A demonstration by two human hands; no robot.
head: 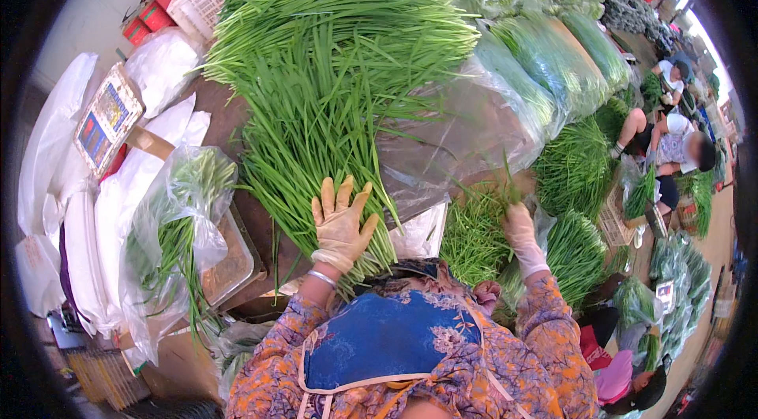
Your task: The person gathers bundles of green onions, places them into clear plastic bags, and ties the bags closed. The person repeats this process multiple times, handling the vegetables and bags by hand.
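Note:
My left hand point(341, 228), in a thin pale yellow glove, lies flat with fingers apart on a spread of garlic chives point(308, 141) on a brown table. Pale cut stem ends stick out beneath its palm. Out to the right, my right hand point(519, 223), also gloved, grips a few chive leaves point(508, 185), blurred at the tips. It hangs over a heap of loose chive scraps point(474, 235) below the table edge. Behind the spread rises a large stack of chives point(349, 10). A transparent plastic sheet point(444, 129) covers the table between my hands.
Filled plastic bags of chives point(548, 58) line the back right. On the left are a scale display point(109, 117), a metal scale pan point(234, 253) and a bag of greens point(183, 223). Chive bundles point(574, 164) lie at right, near a seated person point(681, 141).

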